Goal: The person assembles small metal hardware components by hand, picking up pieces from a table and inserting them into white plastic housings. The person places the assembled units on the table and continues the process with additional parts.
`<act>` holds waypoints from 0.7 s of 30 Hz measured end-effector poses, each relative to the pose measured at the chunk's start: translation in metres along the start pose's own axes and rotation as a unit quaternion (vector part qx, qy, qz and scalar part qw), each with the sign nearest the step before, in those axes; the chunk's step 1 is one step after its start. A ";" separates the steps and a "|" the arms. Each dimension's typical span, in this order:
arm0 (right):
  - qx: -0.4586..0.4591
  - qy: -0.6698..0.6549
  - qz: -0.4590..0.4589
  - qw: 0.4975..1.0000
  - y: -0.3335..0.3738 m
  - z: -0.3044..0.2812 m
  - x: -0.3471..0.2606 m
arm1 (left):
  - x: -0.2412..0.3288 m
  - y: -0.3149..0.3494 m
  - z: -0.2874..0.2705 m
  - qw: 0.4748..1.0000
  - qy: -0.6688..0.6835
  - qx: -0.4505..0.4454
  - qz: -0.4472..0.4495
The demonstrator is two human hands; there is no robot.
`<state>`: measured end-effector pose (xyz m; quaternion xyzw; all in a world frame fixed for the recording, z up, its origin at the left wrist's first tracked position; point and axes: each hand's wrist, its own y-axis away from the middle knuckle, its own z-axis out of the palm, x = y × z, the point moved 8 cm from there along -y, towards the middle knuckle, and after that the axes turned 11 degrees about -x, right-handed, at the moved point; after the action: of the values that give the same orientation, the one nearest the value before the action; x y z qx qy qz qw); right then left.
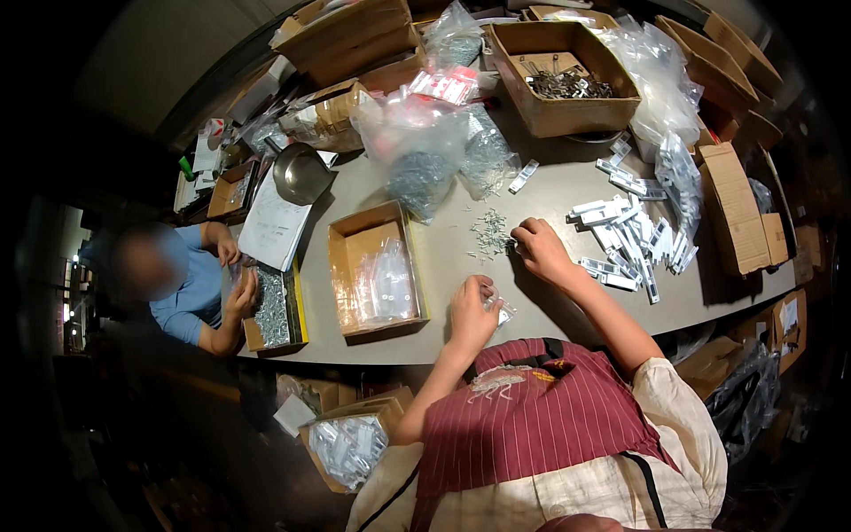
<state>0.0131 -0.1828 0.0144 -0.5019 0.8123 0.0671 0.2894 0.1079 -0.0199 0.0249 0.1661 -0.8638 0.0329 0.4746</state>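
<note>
Pinching what looks like a small clear bag (506,310), the left hand (474,312) sits low near the close edge of the grey table (554,188), fingers curled in tight. Right hand (537,246) is just past it, fingertips bunched narrow at the right side of a loose pile of screws (490,234); can't tell if there's a screw in them. Off to the right there's a messy heap of white and grey parts (628,232). To the left of the screws, an open cardboard box (356,230) has clear bags lying in it. Further left, a person in a blue shirt (184,297) has both hands at a box of metal bits (276,310).
</note>
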 end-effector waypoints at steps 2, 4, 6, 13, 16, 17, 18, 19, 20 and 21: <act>-0.030 0.036 -0.003 0.999 -0.002 0.011 0.002 | -0.002 0.002 -0.001 0.999 0.036 -0.017 -0.017; -0.031 0.074 -0.021 0.997 -0.002 0.022 0.004 | -0.004 0.002 0.001 0.998 0.057 -0.024 -0.028; -0.041 0.103 -0.021 0.994 0.000 0.027 0.007 | -0.007 0.001 0.002 0.997 0.067 -0.030 -0.028; -0.070 0.249 0.002 0.966 0.018 0.028 0.009 | -0.003 -0.001 0.010 0.994 0.092 -0.052 -0.033; -0.091 0.218 0.050 0.971 0.020 0.023 0.030 | 0.003 -0.005 0.016 0.992 0.108 -0.061 -0.007; -0.092 0.180 0.059 0.978 0.019 0.018 0.040 | 0.003 -0.007 0.019 0.991 0.115 -0.064 -0.004; -0.093 0.142 0.069 0.983 0.017 0.013 0.049 | 0.003 -0.010 0.023 0.990 0.122 -0.067 0.000; -0.078 0.067 0.096 0.990 0.015 0.005 0.059 | 0.002 -0.013 0.027 0.989 0.129 -0.069 0.002; -0.098 -0.008 0.118 0.988 0.011 -0.002 0.065 | -0.001 -0.016 0.031 0.987 0.146 -0.068 -0.002; -0.130 -0.214 0.196 0.948 0.016 0.000 0.077 | -0.005 -0.020 0.036 0.984 0.163 -0.066 -0.006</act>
<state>-0.0264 -0.2350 -0.0297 -0.3402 0.7976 0.3333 0.3702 0.0878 -0.0456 -0.0005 0.1315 -0.7743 -0.0005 0.6190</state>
